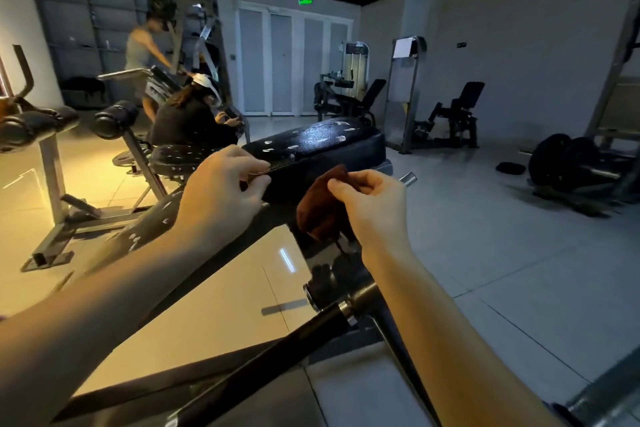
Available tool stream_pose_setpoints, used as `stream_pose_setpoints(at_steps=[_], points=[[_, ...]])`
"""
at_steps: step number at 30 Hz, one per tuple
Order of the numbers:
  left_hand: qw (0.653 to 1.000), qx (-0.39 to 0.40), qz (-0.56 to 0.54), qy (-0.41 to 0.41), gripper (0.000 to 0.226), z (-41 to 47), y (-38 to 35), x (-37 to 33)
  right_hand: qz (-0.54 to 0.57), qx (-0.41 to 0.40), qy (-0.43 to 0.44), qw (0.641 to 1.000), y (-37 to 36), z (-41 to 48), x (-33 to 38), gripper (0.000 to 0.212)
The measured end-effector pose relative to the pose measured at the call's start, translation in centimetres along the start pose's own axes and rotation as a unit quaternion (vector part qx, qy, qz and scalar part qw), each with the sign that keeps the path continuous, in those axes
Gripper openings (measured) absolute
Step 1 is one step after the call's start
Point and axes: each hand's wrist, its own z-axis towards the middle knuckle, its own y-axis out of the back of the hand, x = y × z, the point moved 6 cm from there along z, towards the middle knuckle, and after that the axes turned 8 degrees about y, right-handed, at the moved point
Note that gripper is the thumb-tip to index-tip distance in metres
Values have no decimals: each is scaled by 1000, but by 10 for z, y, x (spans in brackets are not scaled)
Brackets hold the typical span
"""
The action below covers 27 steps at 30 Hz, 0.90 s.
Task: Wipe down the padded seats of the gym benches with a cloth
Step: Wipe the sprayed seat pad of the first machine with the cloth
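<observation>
Pinching a dark reddish-brown cloth (322, 208) between thumb and curled fingers, the person's right hand (370, 204) holds it bunched and hanging against the near end of the black padded bench seat (322, 146). The left hand (221, 191) curls its fingers onto that seat's near edge, thumb and forefinger nipping the seam. Pale scuffs fleck the seat's top. Beyond, a crouching person (194, 121) faces another machine.
</observation>
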Motion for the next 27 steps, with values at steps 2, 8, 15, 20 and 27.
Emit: stream_pose_setpoints(at_steps=[2, 8, 15, 20, 27], points=[[997, 0, -70, -40, 28, -23, 8, -26, 13, -6, -16, 1000, 0, -5, 0, 17], [988, 93, -107, -68, 54, -28, -8, -39, 172, 33, -89, 980, -22, -15, 10, 23], [977, 91, -190, -42, 31, -1, -8, -15, 150, 119, -75, 979, -40, -20, 24, 44], [890, 166, -405, 127, 12, 33, -15, 8, -136, -17, 21, 990, -26, -12, 30, 17], [769, 249, -508, 296, 14, 45, -42, 23, -97, 20, -64, 993, -78, -18, 6, 16]])
